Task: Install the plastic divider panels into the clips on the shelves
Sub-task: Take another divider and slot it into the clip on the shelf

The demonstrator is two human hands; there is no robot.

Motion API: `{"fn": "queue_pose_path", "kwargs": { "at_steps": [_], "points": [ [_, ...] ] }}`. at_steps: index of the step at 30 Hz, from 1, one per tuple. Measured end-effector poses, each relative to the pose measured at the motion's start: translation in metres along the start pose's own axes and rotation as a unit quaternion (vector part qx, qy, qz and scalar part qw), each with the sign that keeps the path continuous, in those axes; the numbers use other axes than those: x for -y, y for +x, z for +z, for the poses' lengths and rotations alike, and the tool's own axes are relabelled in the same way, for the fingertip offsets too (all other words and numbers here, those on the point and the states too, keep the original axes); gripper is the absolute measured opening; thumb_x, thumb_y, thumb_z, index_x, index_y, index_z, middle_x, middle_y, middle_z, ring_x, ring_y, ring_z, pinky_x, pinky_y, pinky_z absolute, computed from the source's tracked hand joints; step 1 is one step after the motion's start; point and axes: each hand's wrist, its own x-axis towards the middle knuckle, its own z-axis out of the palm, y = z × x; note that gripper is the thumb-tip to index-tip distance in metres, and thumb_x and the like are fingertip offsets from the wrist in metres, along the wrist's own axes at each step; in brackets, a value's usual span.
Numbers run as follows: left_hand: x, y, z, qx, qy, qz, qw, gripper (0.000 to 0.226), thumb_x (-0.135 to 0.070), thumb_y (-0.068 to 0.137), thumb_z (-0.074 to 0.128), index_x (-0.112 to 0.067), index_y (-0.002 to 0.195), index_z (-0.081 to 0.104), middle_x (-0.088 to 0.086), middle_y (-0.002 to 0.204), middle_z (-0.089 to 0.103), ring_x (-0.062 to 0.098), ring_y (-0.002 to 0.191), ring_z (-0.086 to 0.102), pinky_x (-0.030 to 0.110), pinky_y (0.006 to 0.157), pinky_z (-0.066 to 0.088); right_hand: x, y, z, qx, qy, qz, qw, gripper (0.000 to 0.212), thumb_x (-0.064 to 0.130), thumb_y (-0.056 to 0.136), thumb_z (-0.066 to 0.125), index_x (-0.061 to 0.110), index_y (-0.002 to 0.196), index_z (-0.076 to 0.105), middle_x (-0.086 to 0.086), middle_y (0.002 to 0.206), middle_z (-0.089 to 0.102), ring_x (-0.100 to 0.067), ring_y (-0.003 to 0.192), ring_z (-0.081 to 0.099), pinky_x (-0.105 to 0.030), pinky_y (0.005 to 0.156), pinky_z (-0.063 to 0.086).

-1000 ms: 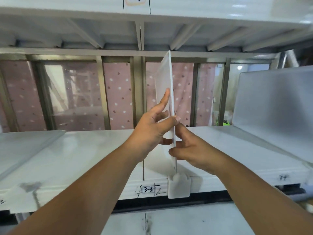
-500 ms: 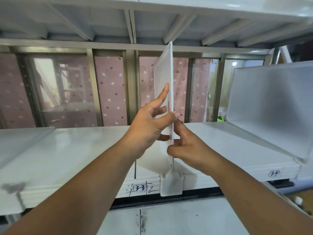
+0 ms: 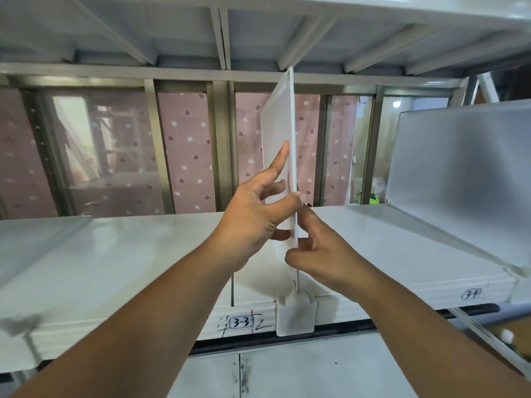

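A frosted white plastic divider panel (image 3: 280, 124) stands upright, edge-on to me, on the white shelf (image 3: 120, 254). Its lower front corner sits in a white clip (image 3: 296, 314) on the shelf's front lip. My left hand (image 3: 255, 214) grips the panel's front edge from the left, thumb on the edge and index finger stretched up along its face. My right hand (image 3: 321, 254) pinches the same edge lower down from the right, just above the clip. The panel's rear bottom is hidden behind my hands.
Another frosted divider (image 3: 462, 173) stands at the right, and one more (image 3: 31, 239) at the far left. The shelf lip carries labels "3-3" (image 3: 240, 322) and "3-4" (image 3: 471, 294). The shelf above (image 3: 258, 30) hangs close over the panel's top. Metal uprights and a pink dotted curtain lie behind.
The panel and both hands have stayed in the same grip at the clip. The view has shifted slightly upward and right.
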Motion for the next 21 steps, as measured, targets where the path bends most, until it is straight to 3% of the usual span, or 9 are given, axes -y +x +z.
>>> {"fn": "queue_pose_path", "kwargs": {
  "at_steps": [2,5,7,9,14,17,21],
  "points": [
    [0.000,0.001,0.000,-0.006,-0.001,-0.004,1.000,0.071,-0.027,0.086,0.081,-0.070,0.137,0.053,0.027,0.141,0.055,0.024,0.119,0.062,0.031,0.065,0.063,-0.003,0.001,0.001,-0.004,-0.010,0.003,1.000,0.089,0.012,0.078,0.058,0.059,0.150,0.032,0.040,0.111,0.059,0.008,0.065,0.060,-0.010,0.064,0.045],
    [0.006,-0.002,0.003,-0.010,0.011,-0.014,1.000,0.074,-0.022,0.091,0.080,-0.074,0.134,0.052,0.019,0.145,0.059,0.030,0.135,0.058,0.033,0.066,0.066,-0.007,0.001,0.005,-0.010,-0.017,0.012,1.000,0.087,0.009,0.077,0.057,0.059,0.145,0.037,0.040,0.092,0.063,0.003,0.055,0.056,-0.012,0.055,0.044],
    [0.012,-0.004,0.002,-0.017,0.007,-0.013,1.000,0.076,-0.018,0.093,0.079,-0.076,0.132,0.051,0.012,0.139,0.065,0.021,0.125,0.066,0.029,0.062,0.065,-0.010,0.000,0.009,-0.016,-0.022,0.012,1.000,0.087,0.009,0.076,0.057,0.074,0.130,0.039,0.038,0.090,0.065,0.002,0.053,0.056,-0.012,0.054,0.044],
    [0.016,-0.005,-0.001,-0.025,0.002,-0.006,1.000,0.075,-0.017,0.093,0.079,-0.075,0.132,0.053,0.003,0.124,0.071,0.006,0.102,0.075,0.025,0.058,0.062,-0.010,0.000,0.010,-0.017,-0.033,0.017,0.999,0.085,0.010,0.076,0.057,0.076,0.126,0.041,0.035,0.088,0.066,0.001,0.052,0.055,-0.012,0.053,0.043],
    [0.014,0.004,-0.006,-0.033,0.001,0.005,0.999,0.071,-0.017,0.091,0.077,-0.066,0.137,0.056,-0.007,0.098,0.072,0.001,0.080,0.075,0.030,0.059,0.062,-0.006,0.008,0.004,-0.021,-0.049,0.016,0.998,0.091,0.010,0.076,0.060,0.063,0.146,0.035,0.028,0.123,0.066,-0.003,0.065,0.061,-0.019,0.065,0.050],
    [0.008,0.007,-0.003,-0.031,0.005,0.000,0.999,0.070,-0.017,0.091,0.077,-0.064,0.139,0.055,-0.008,0.099,0.072,0.008,0.082,0.074,0.035,0.062,0.064,-0.002,0.007,0.002,-0.027,-0.050,0.007,0.998,0.092,0.012,0.076,0.060,0.061,0.149,0.033,0.026,0.132,0.063,-0.003,0.062,0.061,-0.019,0.065,0.049],
    [0.004,0.006,0.002,-0.024,0.002,-0.002,1.000,0.069,-0.012,0.092,0.074,-0.062,0.137,0.059,-0.010,0.075,0.061,0.001,0.061,0.063,0.031,0.060,0.062,-0.002,0.003,0.002,-0.032,-0.035,-0.009,0.999,0.087,0.009,0.076,0.060,0.057,0.145,0.039,0.020,0.134,0.063,-0.004,0.068,0.065,-0.019,0.065,0.050]
  ]
}}
